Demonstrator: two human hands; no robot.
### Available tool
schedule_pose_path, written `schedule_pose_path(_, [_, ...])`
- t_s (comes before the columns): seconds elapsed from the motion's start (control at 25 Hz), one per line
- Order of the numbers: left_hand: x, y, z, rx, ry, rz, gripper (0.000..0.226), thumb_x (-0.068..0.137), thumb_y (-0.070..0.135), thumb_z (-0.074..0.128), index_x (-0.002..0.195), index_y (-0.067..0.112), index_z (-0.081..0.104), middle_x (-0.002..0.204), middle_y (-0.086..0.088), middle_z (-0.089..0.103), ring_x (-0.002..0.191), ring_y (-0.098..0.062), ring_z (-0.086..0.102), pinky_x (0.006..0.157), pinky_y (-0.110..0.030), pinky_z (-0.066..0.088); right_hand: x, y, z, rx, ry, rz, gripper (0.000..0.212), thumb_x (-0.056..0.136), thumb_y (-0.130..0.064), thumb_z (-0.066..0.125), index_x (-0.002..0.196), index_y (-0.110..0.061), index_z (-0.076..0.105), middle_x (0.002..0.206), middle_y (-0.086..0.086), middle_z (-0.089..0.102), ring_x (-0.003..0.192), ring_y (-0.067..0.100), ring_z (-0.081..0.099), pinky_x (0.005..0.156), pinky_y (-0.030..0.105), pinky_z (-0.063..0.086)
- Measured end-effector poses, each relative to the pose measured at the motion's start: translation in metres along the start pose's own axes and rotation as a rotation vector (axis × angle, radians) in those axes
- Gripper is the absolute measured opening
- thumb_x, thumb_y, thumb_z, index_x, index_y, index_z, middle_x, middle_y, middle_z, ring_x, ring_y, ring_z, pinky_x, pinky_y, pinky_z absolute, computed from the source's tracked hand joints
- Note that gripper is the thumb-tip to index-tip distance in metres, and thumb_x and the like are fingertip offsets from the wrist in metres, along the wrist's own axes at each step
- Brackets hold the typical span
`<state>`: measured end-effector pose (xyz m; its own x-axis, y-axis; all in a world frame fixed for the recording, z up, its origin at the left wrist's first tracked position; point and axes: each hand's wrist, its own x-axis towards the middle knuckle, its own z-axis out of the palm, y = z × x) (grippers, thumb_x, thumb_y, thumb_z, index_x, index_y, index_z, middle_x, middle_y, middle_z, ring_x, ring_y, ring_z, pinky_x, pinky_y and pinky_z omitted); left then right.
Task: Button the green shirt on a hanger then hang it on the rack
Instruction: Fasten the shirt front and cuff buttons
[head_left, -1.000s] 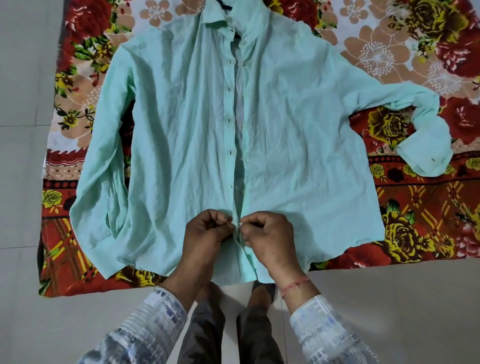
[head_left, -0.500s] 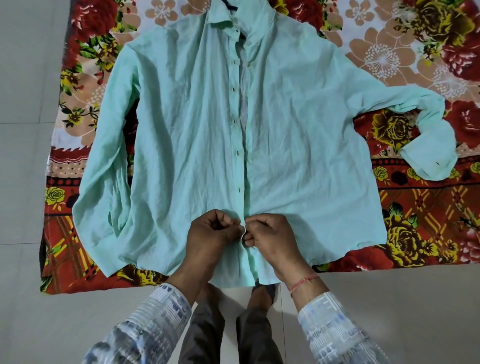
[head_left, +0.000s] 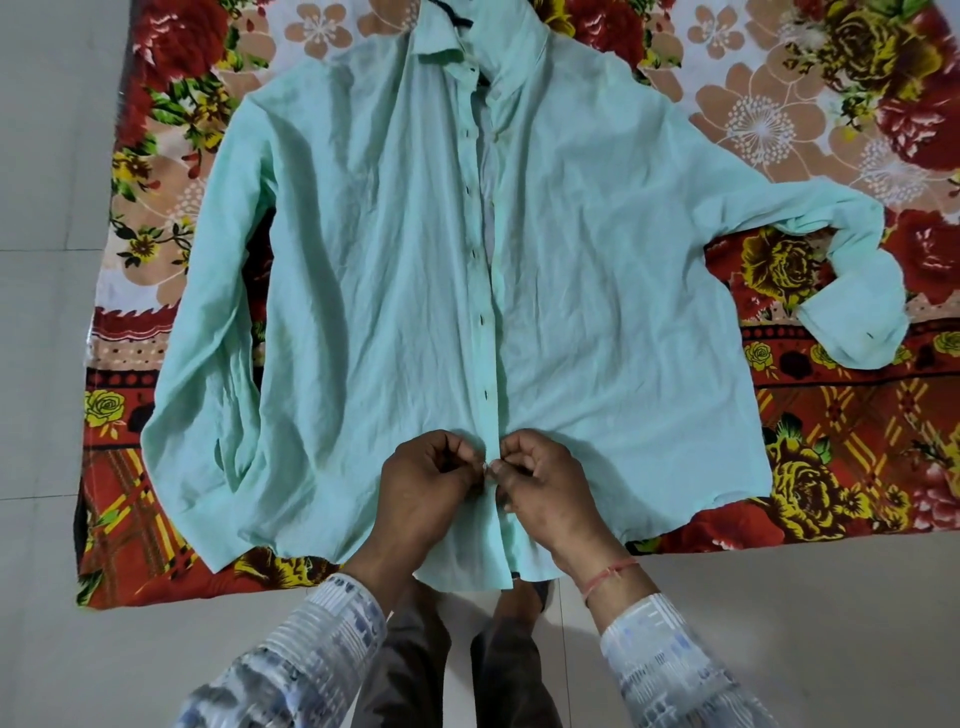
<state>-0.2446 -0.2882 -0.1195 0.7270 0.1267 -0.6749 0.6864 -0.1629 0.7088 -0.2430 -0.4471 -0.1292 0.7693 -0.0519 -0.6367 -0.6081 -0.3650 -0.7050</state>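
Our left hand (head_left: 426, 486) and right hand (head_left: 540, 488) pinch the green shirt (head_left: 363, 312) plackets near the hem: we should align edges, then push the button through.

Both hands met low on the green shirt (head_left: 363, 270) placket: left hand (head_left: 426, 486) and right hand (head_left: 545, 491) curled, fingertips pinching its edges together.

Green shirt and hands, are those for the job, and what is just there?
For the job:
green shirt
left hand
right hand

Just there:
flowered blanket under the shirt
tiled floor
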Motion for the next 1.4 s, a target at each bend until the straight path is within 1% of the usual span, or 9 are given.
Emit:
schedule_pose_path(0.16, [0.011, 0.024, -0.008, 0.309, 0.126, 0.134, 0.014, 0.078, 0.014, 0.078, 0.078, 0.024, 0.068, 0.071, 0.006, 0.072, 0.069, -0.012, 0.069, 0.065, -0.032, 0.055, -0.005, -0.016, -0.010, -0.400, -0.052, -0.270, 0.013, 0.092, -0.022, 0.067, 0.098, -0.022, 0.079, 0.080, -0.004, 0.075, 0.075, 0.008, 0.070, 0.075, 0.028, 0.060])
schedule_pose_path(0.32, [0.030, 0.052, -0.005, 0.229, 0.211, 0.258, 0.023, 0.081, 0.028, 0.087, 0.083, 0.023, 0.065, 0.074, 0.007, 0.071, 0.069, -0.008, 0.066, 0.060, -0.019, 0.050, 0.011, -0.041, -0.010, -0.403, 0.341, -0.475, 0.017, 0.090, -0.012, 0.066, 0.092, -0.017, 0.081, 0.084, -0.002, 0.077, 0.080, 0.010, 0.071, 0.078, 0.023, 0.058])
schedule_pose_path(0.48, [0.053, 0.058, 0.008, 0.327, 0.148, 0.230, 0.018, 0.079, 0.023, 0.083, 0.086, 0.021, 0.066, 0.079, 0.008, 0.071, 0.076, -0.011, 0.068, 0.064, -0.023, 0.050, 0.044, -0.050, -0.001, -0.280, 0.270, -0.319, 0.019, 0.085, -0.002, 0.068, 0.091, -0.014, 0.082, 0.084, -0.001, 0.080, 0.082, 0.012, 0.076, 0.079, 0.021, 0.059])
schedule_pose_path(0.6, [0.061, 0.060, 0.006, 0.353, 0.103, 0.188, 0.016, 0.078, 0.025, 0.081, 0.086, 0.021, 0.068, 0.080, 0.008, 0.071, 0.079, -0.011, 0.067, 0.065, -0.024, 0.050, 0.048, -0.048, 0.003, -0.424, 0.248, -0.359, 0.018, 0.076, -0.011, 0.059, 0.078, -0.012, 0.077, 0.070, 0.002, 0.073, 0.068, 0.020, 0.069, 0.068, 0.038, 0.058])
schedule_pose_path(0.68, [0.063, 0.059, 0.003, 0.299, 0.081, 0.140, 0.013, 0.078, 0.022, 0.082, 0.085, 0.021, 0.070, 0.082, 0.006, 0.073, 0.082, -0.015, 0.071, 0.072, -0.033, 0.059, 0.047, -0.047, 0.006, -0.463, 0.255, -0.398, 0.015, 0.077, -0.010, 0.062, 0.077, -0.014, 0.077, 0.067, 0.002, 0.072, 0.066, 0.020, 0.068, 0.066, 0.040, 0.058])
schedule_pose_path(0.8, [0.065, 0.054, -0.003, 0.069, 0.041, 0.021, 0.015, 0.078, 0.009, 0.083, 0.081, 0.019, 0.072, 0.082, -0.001, 0.078, 0.082, -0.026, 0.077, 0.081, -0.044, 0.066, 0.050, -0.045, 0.006, -0.299, 0.271, -0.284, 0.012, 0.085, -0.011, 0.074, 0.087, -0.018, 0.084, 0.079, -0.004, 0.080, 0.076, 0.010, 0.075, 0.080, 0.037, 0.063])
schedule_pose_path(1.0, [0.068, 0.042, -0.016, -0.306, -0.081, -0.113, 0.022, 0.084, -0.008, 0.081, 0.090, 0.010, 0.069, 0.081, -0.009, 0.066, 0.079, -0.026, 0.069, 0.085, -0.041, 0.061, 0.058, -0.042, 0.002, 0.036, 0.182, -0.056, 0.007, 0.081, -0.019, 0.076, 0.084, -0.023, 0.081, 0.078, -0.004, 0.080, 0.077, 0.015, 0.078, 0.084, 0.049, 0.065])
schedule_pose_path(1.32, [0.065, 0.047, -0.019, -0.298, -0.172, -0.076, 0.025, 0.095, -0.013, 0.059, 0.083, 0.004, 0.073, 0.080, -0.016, 0.075, 0.077, -0.029, 0.075, 0.079, -0.038, 0.066, 0.057, -0.042, -0.001, 0.030, 0.162, -0.073, 0.008, 0.084, -0.015, 0.078, 0.088, -0.021, 0.082, 0.082, -0.008, 0.081, 0.080, 0.010, 0.078, 0.086, 0.046, 0.065])
schedule_pose_path(1.4, [0.062, 0.050, -0.017, -0.255, -0.159, -0.062, 0.021, 0.095, -0.013, 0.064, 0.084, 0.003, 0.074, 0.077, -0.014, 0.075, 0.075, -0.026, 0.075, 0.076, -0.033, 0.066, 0.057, -0.042, -0.002, 0.021, 0.143, -0.079, 0.009, 0.086, -0.014, 0.078, 0.090, -0.021, 0.083, 0.085, -0.008, 0.081, 0.083, 0.008, 0.078, 0.088, 0.044, 0.064])
